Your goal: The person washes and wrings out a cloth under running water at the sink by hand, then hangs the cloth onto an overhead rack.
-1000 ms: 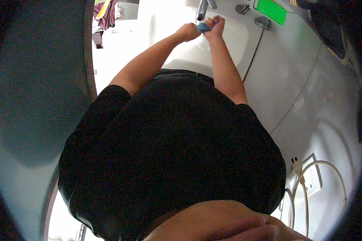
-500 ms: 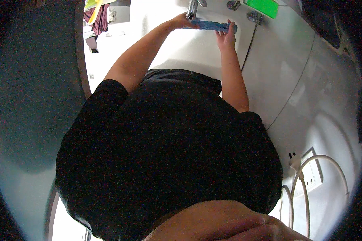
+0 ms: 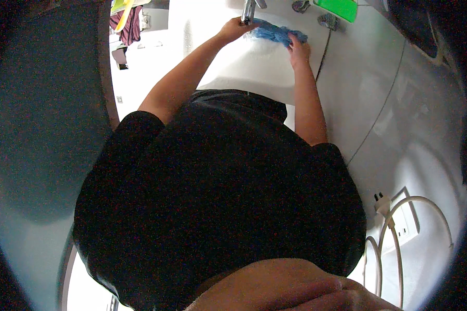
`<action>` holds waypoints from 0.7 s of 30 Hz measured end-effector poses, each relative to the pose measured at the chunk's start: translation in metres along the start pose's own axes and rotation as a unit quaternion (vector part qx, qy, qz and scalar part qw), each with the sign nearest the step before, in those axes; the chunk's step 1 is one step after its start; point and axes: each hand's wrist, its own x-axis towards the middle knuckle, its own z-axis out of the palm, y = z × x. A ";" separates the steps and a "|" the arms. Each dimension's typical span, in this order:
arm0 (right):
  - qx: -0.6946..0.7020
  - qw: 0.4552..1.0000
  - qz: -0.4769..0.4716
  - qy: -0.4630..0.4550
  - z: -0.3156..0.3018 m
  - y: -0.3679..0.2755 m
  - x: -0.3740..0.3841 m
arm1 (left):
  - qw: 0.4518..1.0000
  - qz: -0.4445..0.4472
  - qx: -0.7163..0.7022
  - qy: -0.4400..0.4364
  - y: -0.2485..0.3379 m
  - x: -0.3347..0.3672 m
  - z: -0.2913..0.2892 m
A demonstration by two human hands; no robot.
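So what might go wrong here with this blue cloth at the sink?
The left hand is right by the metal tap, so it might knock against it. The blue cloth could slip from the right hand, which appears to hold only its end. Off to the right, a white plug with exposed prongs sits near the wall socket; any wet contact might be hazardous.

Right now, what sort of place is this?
Most likely a bathroom or washroom: there is a white sink with a metal tap, a blue cloth held near the tap, and a pale wall with tile-like seams on the right.
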 end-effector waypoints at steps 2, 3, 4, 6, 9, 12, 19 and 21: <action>-0.277 0.953 -0.113 -0.035 -0.004 0.006 0.002 | 0.999 0.001 0.016 0.045 -0.007 -0.002 0.003; -0.288 0.950 -0.100 -0.073 0.010 0.009 -0.003 | 0.995 0.002 -0.053 0.090 -0.033 -0.002 0.002; -0.289 0.950 -0.101 -0.069 0.005 0.013 0.000 | 0.985 0.011 -0.125 0.117 -0.034 -0.001 0.005; -0.273 0.937 -0.043 -0.214 -0.005 0.023 0.005 | 0.953 -0.022 -0.288 0.088 -0.029 0.000 0.018; -0.270 0.915 -0.041 -0.296 0.021 0.027 -0.027 | 0.972 0.032 -0.212 0.094 -0.048 0.000 0.019; -0.272 0.900 -0.025 -0.340 0.042 0.033 -0.035 | 0.977 0.035 -0.170 0.125 -0.066 0.015 0.024; -0.092 0.978 0.046 -0.182 0.062 0.036 -0.030 | 0.856 -0.314 -0.400 -0.090 -0.009 -0.008 0.026; -0.072 0.980 0.072 -0.169 0.070 0.035 -0.031 | 0.824 -0.327 -0.441 -0.142 -0.016 -0.006 0.025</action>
